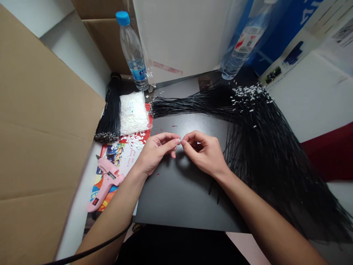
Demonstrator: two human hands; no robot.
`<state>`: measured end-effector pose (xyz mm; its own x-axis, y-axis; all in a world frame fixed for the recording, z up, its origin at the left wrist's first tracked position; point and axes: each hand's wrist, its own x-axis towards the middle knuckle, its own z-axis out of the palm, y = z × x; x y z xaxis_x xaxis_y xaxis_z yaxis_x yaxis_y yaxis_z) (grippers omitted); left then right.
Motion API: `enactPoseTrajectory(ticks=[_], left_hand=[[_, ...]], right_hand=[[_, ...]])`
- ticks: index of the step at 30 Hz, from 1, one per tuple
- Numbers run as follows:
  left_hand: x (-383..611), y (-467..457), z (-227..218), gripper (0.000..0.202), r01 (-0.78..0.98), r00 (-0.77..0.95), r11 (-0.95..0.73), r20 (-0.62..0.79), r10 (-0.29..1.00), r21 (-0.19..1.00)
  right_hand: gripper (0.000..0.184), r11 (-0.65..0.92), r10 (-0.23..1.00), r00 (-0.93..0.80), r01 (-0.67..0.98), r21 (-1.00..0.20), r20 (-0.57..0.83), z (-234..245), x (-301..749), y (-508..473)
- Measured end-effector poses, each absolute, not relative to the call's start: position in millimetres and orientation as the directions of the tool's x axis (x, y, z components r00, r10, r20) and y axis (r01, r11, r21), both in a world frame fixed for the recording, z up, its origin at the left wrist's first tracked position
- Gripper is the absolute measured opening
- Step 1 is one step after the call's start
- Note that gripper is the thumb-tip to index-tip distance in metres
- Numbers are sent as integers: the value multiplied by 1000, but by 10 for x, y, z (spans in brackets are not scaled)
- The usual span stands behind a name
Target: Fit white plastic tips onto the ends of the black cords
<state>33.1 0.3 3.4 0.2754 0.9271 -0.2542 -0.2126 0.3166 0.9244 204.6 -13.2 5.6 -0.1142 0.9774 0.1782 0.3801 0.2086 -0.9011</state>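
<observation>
Over the middle of the dark table, my left hand point(158, 151) pinches a small white plastic connector housing point(179, 140) between thumb and forefinger. My right hand point(204, 151) is closed in a pinch just to the right, its fingertips meeting the white piece; whatever it grips is too small and hidden to name. Beyond and right of my hands lies a long bundle of thin black wires point(190, 105). A large heap of black wires point(261, 147) hangs off the right side, with several white housings point(249, 96) on the wire ends.
Left of my hands are a bag of white housings point(134, 114), loose white pieces point(135, 141), another black wire bundle point(111, 106) and a pink glue gun point(106, 180). Two water bottles stand behind, one blue-capped point(135, 55), one right point(239, 48). A cardboard panel point(41, 121) borders the left.
</observation>
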Motion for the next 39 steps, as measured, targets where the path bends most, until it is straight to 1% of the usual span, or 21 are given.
enactPoseTrajectory(ticks=[4,13,23,28,33,39], left_hand=[[328,3,31,22,-207,278,315,-253,927,926],[340,-1,36,23,-170,279,308,-254,926,936],[361,-20,48,28,-20,242,248,-236,941,969],[392,-24,17,24,-37,198,214,-203,959,976],[389,-16,8,24,-36,225,229,-215,950,973],[403,-26,20,22,6,217,200,-196,956,980]], right_hand=[[13,220,974,-128,377,-900,185,63,2053,-130],[11,290,956,-159,418,-861,245,49,2063,-120],[10,300,953,-220,557,-775,211,92,2109,-126],[10,237,971,-178,604,-761,161,86,2077,-143],[9,154,986,-142,605,-781,84,113,2073,-141],[11,148,985,-156,599,-787,66,130,2068,-142]])
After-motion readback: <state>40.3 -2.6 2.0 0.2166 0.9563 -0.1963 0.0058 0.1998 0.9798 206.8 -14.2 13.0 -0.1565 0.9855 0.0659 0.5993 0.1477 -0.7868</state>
